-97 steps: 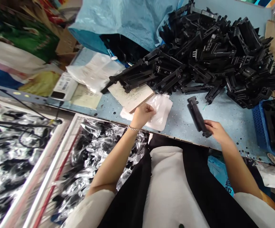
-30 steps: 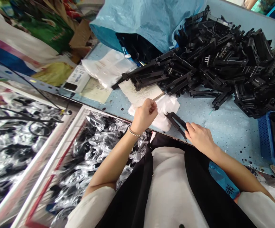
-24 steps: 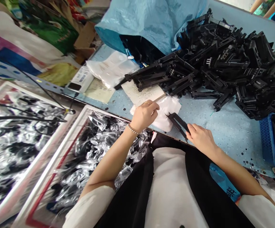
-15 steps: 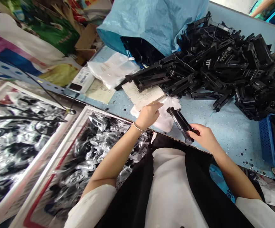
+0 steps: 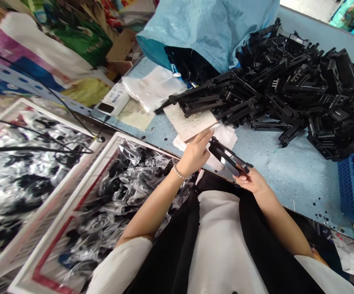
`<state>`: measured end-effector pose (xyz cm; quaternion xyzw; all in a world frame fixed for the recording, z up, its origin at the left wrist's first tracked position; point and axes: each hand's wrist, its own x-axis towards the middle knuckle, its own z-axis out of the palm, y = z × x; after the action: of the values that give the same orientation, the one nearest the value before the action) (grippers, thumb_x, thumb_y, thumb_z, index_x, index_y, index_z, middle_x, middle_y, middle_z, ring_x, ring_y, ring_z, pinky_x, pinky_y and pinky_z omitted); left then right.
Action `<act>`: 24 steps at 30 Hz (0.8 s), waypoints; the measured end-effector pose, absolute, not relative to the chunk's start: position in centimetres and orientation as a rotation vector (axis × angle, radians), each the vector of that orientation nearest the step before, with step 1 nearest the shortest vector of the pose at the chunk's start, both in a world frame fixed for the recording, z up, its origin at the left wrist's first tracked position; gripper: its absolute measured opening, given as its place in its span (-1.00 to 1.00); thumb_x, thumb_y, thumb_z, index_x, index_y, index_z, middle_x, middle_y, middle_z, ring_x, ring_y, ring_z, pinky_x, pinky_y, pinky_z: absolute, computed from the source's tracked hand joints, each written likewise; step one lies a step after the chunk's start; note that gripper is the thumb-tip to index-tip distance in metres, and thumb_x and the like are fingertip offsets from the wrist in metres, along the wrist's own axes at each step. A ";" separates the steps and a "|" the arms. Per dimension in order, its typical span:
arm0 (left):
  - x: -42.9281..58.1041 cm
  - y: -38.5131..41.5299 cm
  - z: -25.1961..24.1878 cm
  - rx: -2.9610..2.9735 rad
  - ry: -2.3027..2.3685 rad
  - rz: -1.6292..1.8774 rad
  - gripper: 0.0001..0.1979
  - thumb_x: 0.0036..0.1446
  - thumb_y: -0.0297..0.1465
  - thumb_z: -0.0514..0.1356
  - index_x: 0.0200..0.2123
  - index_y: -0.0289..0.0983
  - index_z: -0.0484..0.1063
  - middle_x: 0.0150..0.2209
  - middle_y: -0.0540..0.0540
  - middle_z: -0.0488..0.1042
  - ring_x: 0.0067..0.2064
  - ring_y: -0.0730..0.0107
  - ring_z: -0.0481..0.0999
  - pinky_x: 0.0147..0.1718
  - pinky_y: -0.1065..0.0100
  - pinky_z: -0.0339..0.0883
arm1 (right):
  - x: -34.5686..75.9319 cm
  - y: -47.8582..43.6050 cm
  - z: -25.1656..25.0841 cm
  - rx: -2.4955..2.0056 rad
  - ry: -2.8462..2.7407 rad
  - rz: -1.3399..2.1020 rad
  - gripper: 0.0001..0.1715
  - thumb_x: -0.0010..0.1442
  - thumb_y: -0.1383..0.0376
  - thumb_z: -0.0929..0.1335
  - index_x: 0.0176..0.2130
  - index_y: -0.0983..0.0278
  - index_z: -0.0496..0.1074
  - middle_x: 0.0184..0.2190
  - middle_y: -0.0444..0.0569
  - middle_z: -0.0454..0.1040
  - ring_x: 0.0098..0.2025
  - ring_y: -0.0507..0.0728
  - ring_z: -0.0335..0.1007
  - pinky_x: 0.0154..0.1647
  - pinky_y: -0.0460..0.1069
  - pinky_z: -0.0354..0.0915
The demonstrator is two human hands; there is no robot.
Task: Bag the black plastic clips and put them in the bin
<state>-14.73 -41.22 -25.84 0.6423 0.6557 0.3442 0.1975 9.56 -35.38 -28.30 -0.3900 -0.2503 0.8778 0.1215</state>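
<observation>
A long black plastic part (image 5: 229, 160) is gripped at its near end by my right hand (image 5: 251, 179), tilted with its far end toward the left. Close to that far end is my left hand (image 5: 195, 154), wearing a beaded bracelet and a ring. Its fingers are curled together with the index finger reaching forward; whatever they may pinch is hidden. Beneath the part lies a stack of thin white plastic bags (image 5: 227, 136). A stained pale board (image 5: 191, 122) rests on the stack's left side, just beyond my left hand.
A big heap of black plastic parts (image 5: 299, 85) covers the back right of the blue table (image 5: 275, 175). Behind stands a blue sack (image 5: 192, 28). A blue basket (image 5: 346, 188) is at right. White crates (image 5: 109, 143) of wrapped black pieces stand at left.
My right hand has brought the black part left and turned it, showing another side. The part's far end now sits by my left hand. The view has shifted slightly.
</observation>
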 end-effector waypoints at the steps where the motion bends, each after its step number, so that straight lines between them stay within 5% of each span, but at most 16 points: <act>1: -13.6 -41.8 -25.8 1.833 1.849 0.971 -0.21 0.06 -0.68 0.03 0.39 -0.26 0.20 0.36 -0.28 0.28 0.33 0.06 0.37 0.23 0.15 0.41 | 9.3 -35.3 -28.5 -1.133 -0.740 2.589 -0.61 -0.11 0.13 0.57 -0.39 0.27 0.43 -0.57 -0.13 0.43 -0.67 -0.12 -0.09 -0.73 -0.17 -0.14; 9: -5.4 -45.4 -26.1 2.019 1.420 1.154 -0.16 0.21 -0.66 -0.03 0.51 -0.19 -0.19 0.42 -0.33 0.17 0.42 0.12 0.24 0.30 0.15 0.36 | 8.0 -36.5 -28.6 -1.331 -1.199 1.847 -0.65 0.12 0.06 0.46 -0.45 0.21 0.35 -0.61 -0.24 0.24 -0.59 -0.04 0.08 -0.58 -0.11 0.14; 13: -6.4 -45.6 -24.5 2.102 1.457 1.048 -0.46 0.33 -0.56 0.02 0.35 -0.35 0.20 0.29 -0.36 0.37 0.31 0.15 0.42 0.21 0.18 0.45 | 8.0 -37.6 -25.8 -1.260 -1.583 1.586 -0.74 0.13 0.10 0.49 -0.31 0.22 0.48 -0.49 -0.19 0.42 -0.45 0.03 0.32 -0.44 -0.07 0.30; 16: -10.7 -47.8 -20.6 2.046 1.614 0.991 -0.65 0.41 -0.40 0.07 0.18 -0.32 0.41 0.14 -0.26 0.53 0.14 0.25 0.57 0.10 0.27 0.51 | 7.5 -38.3 -23.8 -1.075 -1.752 1.822 -0.63 0.16 0.08 0.49 -0.08 0.19 0.55 -0.32 -0.11 0.56 -0.37 0.08 0.44 -0.34 0.00 0.41; 19: -17.2 -51.1 -18.4 1.745 1.955 0.874 -0.64 0.39 -0.25 0.12 0.14 -0.28 0.48 -0.09 -0.16 0.64 -0.07 0.28 0.65 0.00 0.28 0.52 | 6.9 -38.5 -23.5 -1.034 -1.757 1.967 -0.57 0.20 0.08 0.48 0.04 0.16 0.54 -0.25 -0.09 0.60 -0.39 0.06 0.46 -0.33 0.00 0.45; 24: -22.9 -54.2 -28.4 1.102 2.245 0.092 -0.68 0.35 -0.24 0.14 -0.24 -0.36 0.59 -0.37 -0.18 0.59 -0.26 0.19 0.62 -0.15 0.21 0.51 | 6.3 -38.3 -26.5 -1.205 -1.689 1.864 -0.67 0.23 0.09 0.44 -0.07 0.19 0.57 -0.31 -0.09 0.59 -0.40 0.02 0.44 -0.36 -0.05 0.43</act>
<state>-22.91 -54.18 -28.35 0.4181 0.8517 0.0350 0.3138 6.28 -38.26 -26.48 -0.4253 -0.5964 0.6578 0.1753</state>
